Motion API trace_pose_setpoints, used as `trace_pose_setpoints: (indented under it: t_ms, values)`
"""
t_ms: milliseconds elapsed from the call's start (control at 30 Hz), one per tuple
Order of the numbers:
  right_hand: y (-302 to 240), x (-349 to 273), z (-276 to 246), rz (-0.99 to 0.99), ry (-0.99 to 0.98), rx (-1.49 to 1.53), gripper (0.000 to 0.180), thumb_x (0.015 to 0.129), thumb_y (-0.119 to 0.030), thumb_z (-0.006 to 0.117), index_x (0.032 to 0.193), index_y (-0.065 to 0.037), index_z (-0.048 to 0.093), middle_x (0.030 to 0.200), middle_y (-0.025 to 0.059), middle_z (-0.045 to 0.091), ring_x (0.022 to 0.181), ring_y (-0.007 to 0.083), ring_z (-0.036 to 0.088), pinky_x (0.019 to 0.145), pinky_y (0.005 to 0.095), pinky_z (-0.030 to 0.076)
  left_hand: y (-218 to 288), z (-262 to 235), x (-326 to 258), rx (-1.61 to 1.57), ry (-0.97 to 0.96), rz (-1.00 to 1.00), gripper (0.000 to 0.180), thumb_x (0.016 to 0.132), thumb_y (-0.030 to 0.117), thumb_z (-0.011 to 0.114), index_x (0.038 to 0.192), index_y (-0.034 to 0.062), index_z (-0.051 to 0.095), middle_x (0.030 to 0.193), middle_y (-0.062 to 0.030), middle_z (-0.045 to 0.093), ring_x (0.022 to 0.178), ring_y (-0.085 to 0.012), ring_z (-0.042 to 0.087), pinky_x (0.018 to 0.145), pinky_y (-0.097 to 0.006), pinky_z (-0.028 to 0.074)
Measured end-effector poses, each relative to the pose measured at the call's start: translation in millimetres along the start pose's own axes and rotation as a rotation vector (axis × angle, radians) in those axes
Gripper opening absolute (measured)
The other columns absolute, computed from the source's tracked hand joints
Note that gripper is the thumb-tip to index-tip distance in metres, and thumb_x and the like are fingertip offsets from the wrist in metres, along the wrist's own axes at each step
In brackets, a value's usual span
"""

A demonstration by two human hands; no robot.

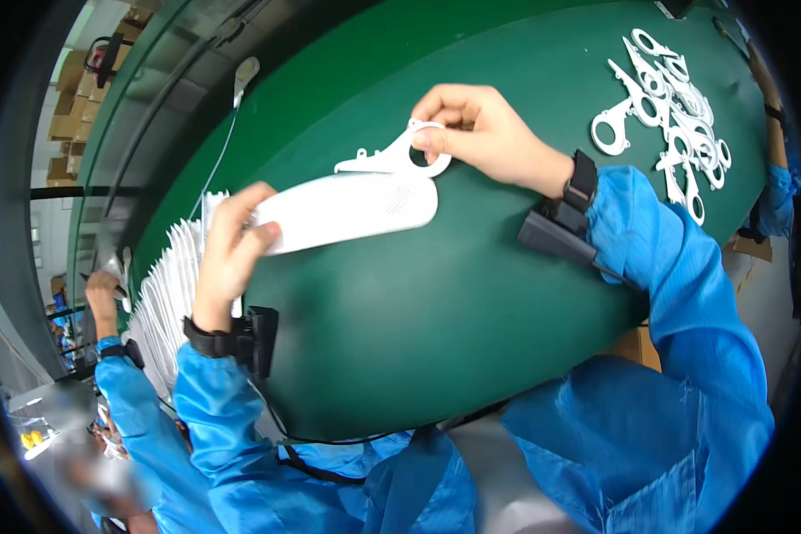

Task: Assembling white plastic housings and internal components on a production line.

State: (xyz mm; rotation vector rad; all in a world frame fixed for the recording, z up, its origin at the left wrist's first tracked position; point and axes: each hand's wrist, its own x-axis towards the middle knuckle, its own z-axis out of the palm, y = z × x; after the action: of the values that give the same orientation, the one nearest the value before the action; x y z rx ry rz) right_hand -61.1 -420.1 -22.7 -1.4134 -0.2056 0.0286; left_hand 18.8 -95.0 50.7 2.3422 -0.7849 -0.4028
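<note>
My left hand [231, 247] grips one end of a long white plastic cover [342, 214] with rounded ends and a patch of small holes near its far end. Above that perforated end, my right hand [485, 133] pinches a white plastic bracket [382, 160], made of a ring and a tapering arm. The bracket's lower edge lies along the cover's upper edge; I cannot tell whether they touch. Both pieces are held over the green table.
A pile of similar white ring brackets [685, 116] lies at the far right. A row of white covers [165, 298] stands at the left. Behind it, a cable runs to a white oval device [245, 78]. A co-worker's hand [102, 298] is at the left edge, another person's arm [774, 142] at the right.
</note>
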Motion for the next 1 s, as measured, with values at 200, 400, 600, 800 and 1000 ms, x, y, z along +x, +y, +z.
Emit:
trace_pose_setpoints:
  t_ms: [200,400,600,800,1000]
  values:
    - [3.3,-10.9,18.2,0.018,-0.208,-0.168,0.012,0.085,-0.012,0.071,0.093,-0.003,0.066,0.084,-0.0002,0.066,0.075,0.0063,0.057,0.066,0.0225,0.044,34.4,59.8,-20.2,0.315,0.099,0.058,0.03,0.078,0.013,0.065,0.105,0.0018,0.059,0.103,-0.0126,0.059,0.097,-0.0268,0.056,0.089,-0.038,0.037]
    - [-3.0,-14.8,27.5,0.043,-0.247,-0.375,0.014,0.082,-0.018,0.074,0.086,-0.007,0.067,0.082,-0.0035,0.061,0.078,0.0089,0.051,0.066,0.0252,0.037,68.5,100.5,-19.8,0.063,0.308,0.345,0.032,0.076,0.008,0.066,0.107,0.0049,0.061,0.102,-0.0105,0.059,0.098,-0.0268,0.057,0.087,-0.035,0.037]
    - [-5.5,-17.5,26.2,0.054,-0.227,-0.458,0.012,0.083,-0.017,0.073,0.086,-0.007,0.066,0.083,-0.003,0.06,0.083,0.0111,0.05,0.069,0.0263,0.037,67.1,103.7,-14.4,0.043,0.224,0.163,0.014,0.073,0.013,0.073,0.079,0.0042,0.064,0.104,-0.0098,0.06,0.096,-0.0259,0.057,0.086,-0.034,0.038]
    - [-4.2,-21.2,28.0,-0.092,-0.3,-0.493,0.017,0.076,-0.01,0.075,0.09,-0.006,0.065,0.096,0.0032,0.056,0.094,0.0179,0.053,0.082,0.0313,0.043,69.8,105.4,-12.6,0.07,0.232,0.178,0.014,0.067,0.013,0.075,0.07,0.0071,0.063,0.101,-0.0069,0.058,0.093,-0.025,0.056,0.082,-0.036,0.037]
    - [-3.6,-18.1,31.3,-0.196,-0.347,-0.638,0.031,0.071,-0.013,0.073,0.099,-0.007,0.061,0.098,0.0063,0.058,0.092,0.026,0.059,0.079,0.0355,0.046,71.2,103.4,-14.2,0.074,0.213,0.186,0.016,0.064,0.011,0.073,0.065,0.0063,0.058,0.103,-0.0086,0.058,0.094,-0.0263,0.055,0.082,-0.037,0.035]
